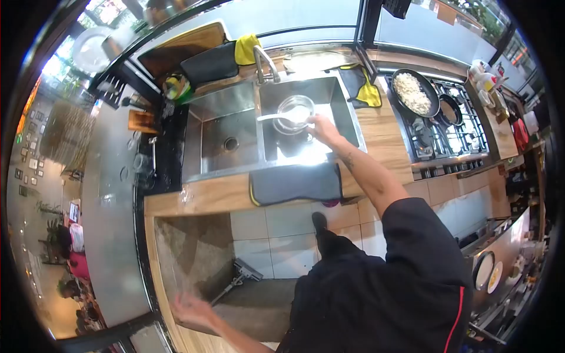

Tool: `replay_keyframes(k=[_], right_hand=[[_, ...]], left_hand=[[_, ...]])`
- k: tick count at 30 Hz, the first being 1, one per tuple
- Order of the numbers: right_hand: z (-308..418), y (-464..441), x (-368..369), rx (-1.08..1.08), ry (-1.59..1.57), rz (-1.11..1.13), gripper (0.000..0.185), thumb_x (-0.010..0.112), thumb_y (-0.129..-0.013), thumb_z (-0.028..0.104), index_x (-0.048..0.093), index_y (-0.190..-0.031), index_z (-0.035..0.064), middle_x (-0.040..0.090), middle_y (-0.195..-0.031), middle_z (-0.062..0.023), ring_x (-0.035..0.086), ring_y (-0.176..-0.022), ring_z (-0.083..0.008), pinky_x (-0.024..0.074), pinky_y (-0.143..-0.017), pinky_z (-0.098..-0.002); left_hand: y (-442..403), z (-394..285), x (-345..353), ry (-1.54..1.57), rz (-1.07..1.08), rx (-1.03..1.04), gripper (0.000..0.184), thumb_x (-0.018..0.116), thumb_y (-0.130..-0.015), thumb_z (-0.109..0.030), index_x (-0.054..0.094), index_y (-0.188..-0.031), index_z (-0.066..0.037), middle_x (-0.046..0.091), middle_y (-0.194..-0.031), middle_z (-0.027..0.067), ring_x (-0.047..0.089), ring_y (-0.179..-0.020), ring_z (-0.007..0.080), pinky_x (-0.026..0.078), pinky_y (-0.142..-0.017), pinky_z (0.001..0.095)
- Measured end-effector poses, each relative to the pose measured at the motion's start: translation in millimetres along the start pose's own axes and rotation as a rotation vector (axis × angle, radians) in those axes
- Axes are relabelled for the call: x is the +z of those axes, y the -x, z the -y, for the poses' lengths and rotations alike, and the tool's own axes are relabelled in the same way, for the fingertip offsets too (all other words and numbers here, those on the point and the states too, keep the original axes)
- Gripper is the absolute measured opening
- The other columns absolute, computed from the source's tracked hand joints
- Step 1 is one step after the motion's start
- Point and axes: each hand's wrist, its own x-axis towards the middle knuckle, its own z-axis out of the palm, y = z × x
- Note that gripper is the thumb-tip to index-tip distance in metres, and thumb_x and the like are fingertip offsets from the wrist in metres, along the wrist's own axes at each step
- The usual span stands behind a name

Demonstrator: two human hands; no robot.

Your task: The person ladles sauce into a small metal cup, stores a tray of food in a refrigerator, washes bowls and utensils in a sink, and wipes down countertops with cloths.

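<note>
Over the right basin of the steel sink [276,171], my right hand [319,126] is closed on the rim side of a clear round bowl [288,107]. A white spoon [272,117] lies across the bowl, its handle pointing left. The hand hides where the bowl is gripped, and I cannot tell whether its base touches the basin. My left hand [193,309] is low on the left, beside the wooden counter edge and far from the sink. It is blurred by motion, but its fingers look loosely stretched with nothing in them.
A tall faucet [266,65] stands behind the basins. Dark mats [297,183] lie at the sink's front and sides. On the right, a frying pan [415,93] of pale food sits on the gas stove [438,138]. A squeegee [247,270] rests below the counter.
</note>
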Motion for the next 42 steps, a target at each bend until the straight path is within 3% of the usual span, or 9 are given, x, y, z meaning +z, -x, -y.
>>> replay_keyframes(k=[6, 11, 13, 16, 20, 24, 32, 37, 42], right_hand=[[28, -28, -7, 0.121, -0.132, 0.213, 0.033, 0.068, -0.093, 0.021, 0.075, -0.125, 0.0125, 0.073, -0.116, -0.0201, 0.069, -0.11, -0.0384, 0.055, -0.096, -0.0489], [-60, -62, -21, -0.135, 0.284, -0.242, 0.046, 0.071, -0.094, 0.027, 0.067, -0.139, 0.0178, 0.069, -0.126, -0.0185, 0.065, -0.117, -0.0361, 0.0559, -0.096, -0.0471], [-69, -71, -67, 0.043, 0.723, -0.736, 0.047, 0.074, -0.092, 0.026, 0.067, -0.137, 0.0116, 0.068, -0.118, -0.0222, 0.064, -0.112, -0.0402, 0.0546, -0.093, -0.0497], [-102, -109, -79, 0.454, 0.708, -0.625, 0.051, 0.069, -0.094, 0.04, 0.064, -0.13, 0.0032, 0.063, -0.113, -0.0246, 0.058, -0.118, -0.0434, 0.0517, -0.092, -0.0496], [-197, -221, -62, 0.3, 0.336, -0.693, 0.061, 0.07, -0.094, 0.049, 0.062, -0.129, -0.0004, 0.058, -0.132, -0.0224, 0.059, -0.118, -0.0422, 0.0499, -0.09, -0.0578], [-69, -299, -76, 0.761, 0.342, -0.951, 0.057, 0.065, -0.095, 0.053, 0.066, -0.123, 0.0029, 0.064, -0.123, -0.0239, 0.06, -0.121, -0.0375, 0.0506, -0.095, -0.053], [-105, -339, 16, 0.15, 0.438, -0.472, 0.036, 0.07, -0.083, 0.016, 0.079, -0.116, 0.0243, 0.072, -0.111, -0.0147, 0.07, -0.104, -0.0345, 0.0561, -0.086, -0.0491], [-39, -245, 7, 0.003, 0.067, -0.275, 0.04, 0.063, -0.081, 0.011, 0.077, -0.118, 0.0129, 0.067, -0.108, -0.0226, 0.064, -0.104, -0.0432, 0.0527, -0.089, -0.054], [-16, -170, 23, 0.232, -0.276, -0.593, 0.036, 0.058, -0.087, 0.016, 0.073, -0.115, 0.0012, 0.07, -0.105, -0.0276, 0.07, -0.103, -0.0437, 0.0565, -0.092, -0.048]], left_hand=[[-5, -272, 115, 0.253, 0.351, 0.407, 0.03, 0.07, -0.097, -0.017, 0.068, -0.122, -0.002, 0.041, -0.161, 0.0244, 0.037, -0.148, 0.0438, 0.031, -0.122, 0.054], [-53, -330, 169, 0.406, 0.469, 0.553, 0.026, 0.069, -0.096, -0.014, 0.067, -0.119, -0.001, 0.04, -0.163, 0.0235, 0.04, -0.147, 0.0427, 0.03, -0.122, 0.0534], [-75, -345, 191, 0.412, 0.476, 0.548, 0.025, 0.069, -0.096, -0.013, 0.067, -0.118, -0.001, 0.043, -0.16, 0.0238, 0.043, -0.145, 0.0413, 0.032, -0.121, 0.0516], [-105, -372, 238, 0.498, 0.531, 0.494, 0.021, 0.07, -0.095, -0.011, 0.07, -0.114, -0.001, 0.056, -0.148, 0.0189, 0.052, -0.139, 0.0347, 0.041, -0.114, 0.0465], [-134, -442, 306, 0.676, 0.659, 0.525, 0.019, 0.071, -0.094, -0.009, 0.071, -0.111, -0.002, 0.061, -0.14, 0.0221, 0.06, -0.129, 0.0364, 0.049, -0.105, 0.0444], [-149, -522, 352, 0.783, 0.92, 0.412, 0.02, 0.072, -0.094, -0.01, 0.071, -0.111, -0.001, 0.063, -0.136, 0.0222, 0.061, -0.127, 0.0361, 0.05, -0.104, 0.0443], [-117, -633, 482, 0.909, 0.628, 1.261, 0.121, 0.095, -0.08, -0.03, 0.01, -0.16, 0.001, 0.037, -0.156, 0.0337, 0.043, -0.143, 0.0511, 0.038, -0.12, 0.0546], [-108, -659, 481, 0.872, 0.203, 1.436, 0.033, 0.082, -0.093, -0.024, 0.076, -0.116, -0.002, 0.07, -0.111, 0.0174, 0.061, -0.11, 0.0422, 0.052, -0.095, 0.0513], [-98, -653, 509, 0.931, 0.679, 1.076, 0.023, 0.076, -0.099, -0.018, 0.077, -0.115, -0.001, 0.067, -0.107, 0.0214, 0.066, -0.094, 0.0391, 0.06, -0.082, 0.0484]])
